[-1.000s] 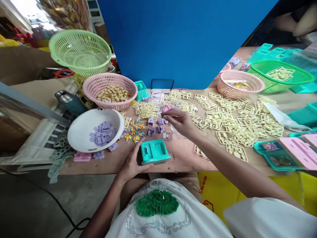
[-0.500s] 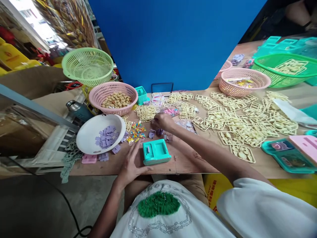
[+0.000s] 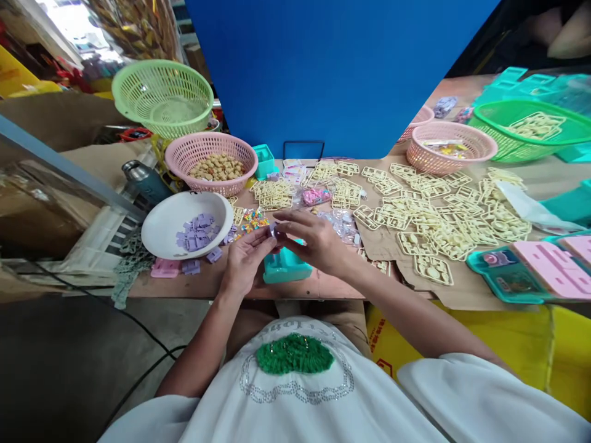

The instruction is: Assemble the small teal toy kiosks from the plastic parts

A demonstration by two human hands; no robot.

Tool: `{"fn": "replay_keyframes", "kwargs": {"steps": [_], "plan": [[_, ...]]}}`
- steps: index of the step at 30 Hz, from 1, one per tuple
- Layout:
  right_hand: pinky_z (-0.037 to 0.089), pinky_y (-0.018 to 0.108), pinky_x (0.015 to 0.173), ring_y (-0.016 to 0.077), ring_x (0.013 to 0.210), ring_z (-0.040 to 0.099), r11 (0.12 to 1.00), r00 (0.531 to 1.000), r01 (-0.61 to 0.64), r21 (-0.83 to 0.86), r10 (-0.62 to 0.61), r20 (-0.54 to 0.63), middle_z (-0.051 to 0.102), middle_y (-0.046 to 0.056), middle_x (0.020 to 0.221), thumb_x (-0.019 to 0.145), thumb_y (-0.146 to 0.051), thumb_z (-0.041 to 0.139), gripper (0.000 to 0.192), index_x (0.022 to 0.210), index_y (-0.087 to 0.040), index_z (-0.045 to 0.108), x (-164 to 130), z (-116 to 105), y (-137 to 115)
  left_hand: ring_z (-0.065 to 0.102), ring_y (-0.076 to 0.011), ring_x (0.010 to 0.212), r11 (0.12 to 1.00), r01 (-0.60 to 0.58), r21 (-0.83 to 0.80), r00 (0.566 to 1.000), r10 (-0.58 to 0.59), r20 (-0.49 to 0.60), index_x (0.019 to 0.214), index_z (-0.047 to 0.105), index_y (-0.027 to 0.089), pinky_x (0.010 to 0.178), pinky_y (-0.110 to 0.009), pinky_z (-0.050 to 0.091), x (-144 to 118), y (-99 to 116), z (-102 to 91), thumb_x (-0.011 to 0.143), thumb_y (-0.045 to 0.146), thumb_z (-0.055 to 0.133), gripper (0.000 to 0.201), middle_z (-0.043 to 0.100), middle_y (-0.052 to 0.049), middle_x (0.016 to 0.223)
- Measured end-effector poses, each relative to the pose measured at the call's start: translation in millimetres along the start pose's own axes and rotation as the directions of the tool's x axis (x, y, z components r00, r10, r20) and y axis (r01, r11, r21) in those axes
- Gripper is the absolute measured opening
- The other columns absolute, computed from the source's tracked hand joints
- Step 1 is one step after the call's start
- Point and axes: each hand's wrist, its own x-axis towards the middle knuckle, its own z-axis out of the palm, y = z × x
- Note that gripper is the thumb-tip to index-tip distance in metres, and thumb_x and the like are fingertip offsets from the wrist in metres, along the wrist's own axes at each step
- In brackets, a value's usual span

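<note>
My left hand (image 3: 247,258) pinches a small purple plastic piece (image 3: 273,231) between thumb and fingertips. The fingers of my right hand (image 3: 316,241) are bent around the other side of that piece, partly hiding it. Just below the two hands, a turquoise plastic case (image 3: 287,271) sits near the table's front edge, its top partly covered by them. Small bags of colourful beads (image 3: 253,220) lie beyond my left hand. Clear packets of parts (image 3: 344,226) lie beyond my right hand.
A white bowl (image 3: 154,231) of purple pieces and a pink basket (image 3: 173,154) of tan pieces stand left. Cream plastic frames (image 3: 415,215) spread across the right side. Turquoise-and-pink cases (image 3: 549,271) lie far right. A blue board (image 3: 341,80) rises behind.
My right hand has come back toward me from the parts and met my left hand. My left hand has left the case's side and risen above it; a purple piece is now between them.
</note>
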Motion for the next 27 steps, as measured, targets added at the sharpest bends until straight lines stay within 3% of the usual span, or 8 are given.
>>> {"fn": "replay_keyframes", "kwargs": {"steps": [3, 5, 8, 10, 15, 21, 27], "plan": [[0.063, 0.037, 0.092, 0.0228, 0.106, 0.076, 0.969, 0.996, -0.084, 0.233, 0.073, 0.057, 0.079, 0.014, 0.115, 0.106, -0.035, 0.067, 0.019, 0.106, -0.018, 0.076, 4.8, -11.3, 2.8, 0.082, -0.0258, 0.095, 0.996, -0.017, 0.083, 0.997, 0.010, 0.075, 0.114, 0.084, 0.017, 0.084, -0.035, 0.067, -8.2, 8.1, -12.2, 0.073, 0.050, 0.096, 0.054, 0.086, -0.011, 0.108], [0.063, 0.038, 0.091, 0.0235, 0.102, 0.077, 0.931, 0.982, -0.187, 0.314, 0.176, 0.061, 0.080, 0.013, 0.111, 0.100, -0.045, 0.075, 0.027, 0.103, -0.019, 0.078, 1.7, -11.8, 5.4, 0.079, -0.0300, 0.114, 0.984, -0.068, 0.164, 0.992, 0.049, 0.118, 0.130, 0.078, 0.018, 0.098, -0.040, 0.066, -15.2, 6.6, -24.8, 0.078, 0.050, 0.093, 0.063, 0.082, -0.014, 0.126], [0.063, 0.040, 0.091, 0.0257, 0.101, 0.078, 0.869, 0.947, -0.316, 0.381, 0.310, 0.078, 0.082, 0.014, 0.108, 0.096, -0.056, 0.077, 0.038, 0.103, -0.020, 0.083, -13.0, -0.4, 10.7, 0.061, -0.0340, 0.147, 0.919, -0.168, 0.357, 0.978, 0.109, 0.179, 0.153, 0.060, 0.022, 0.122, -0.047, 0.052, -25.0, -13.0, -44.1, 0.074, 0.048, 0.096, 0.091, 0.064, -0.016, 0.157], [0.062, 0.041, 0.093, 0.0264, 0.103, 0.078, 0.844, 0.934, -0.353, 0.404, 0.341, 0.104, 0.083, 0.014, 0.110, 0.097, -0.059, 0.075, 0.040, 0.104, -0.021, 0.085, -24.7, 11.5, 14.9, 0.052, -0.0339, 0.155, 0.870, -0.197, 0.452, 0.974, 0.121, 0.192, 0.159, 0.053, 0.022, 0.131, -0.048, 0.042, -28.9, -33.1, -52.1, 0.071, 0.049, 0.097, 0.102, 0.058, -0.017, 0.163], [0.062, 0.039, 0.091, 0.0256, 0.103, 0.079, 0.849, 0.944, -0.327, 0.415, 0.307, 0.117, 0.082, 0.015, 0.112, 0.098, -0.057, 0.074, 0.039, 0.105, -0.021, 0.087, -39.3, 33.6, 21.8, 0.062, -0.0331, 0.146, 0.889, -0.216, 0.404, 0.972, 0.158, 0.172, 0.155, 0.055, 0.020, 0.124, -0.047, 0.050, -28.0, -64.7, -52.7, 0.077, 0.055, 0.092, 0.093, 0.062, -0.018, 0.158], [0.063, 0.038, 0.087, 0.0238, 0.101, 0.077, 0.899, 0.951, -0.304, 0.317, 0.263, 0.164, 0.079, 0.016, 0.113, 0.103, -0.055, 0.067, 0.040, 0.107, -0.021, 0.087, -35.6, 34.2, 22.8, 0.060, -0.0316, 0.147, 0.882, -0.277, 0.380, 0.955, 0.208, 0.213, 0.150, 0.061, 0.021, 0.127, -0.044, 0.048, -22.7, -65.3, -56.7, 0.078, 0.051, 0.094, 0.085, 0.060, -0.017, 0.158], [0.061, 0.036, 0.087, 0.0216, 0.100, 0.075, 0.971, 0.951, -0.184, 0.154, 0.136, 0.279, 0.076, 0.015, 0.113, 0.108, -0.038, 0.063, 0.028, 0.109, -0.020, 0.085, -23.7, 22.1, 22.0, 0.057, -0.0319, 0.150, 0.851, -0.315, 0.419, 0.942, 0.227, 0.248, 0.154, 0.060, 0.028, 0.129, -0.046, 0.045, -20.7, -71.1, -64.2, 0.079, 0.046, 0.094, 0.085, 0.060, -0.013, 0.158]]}}
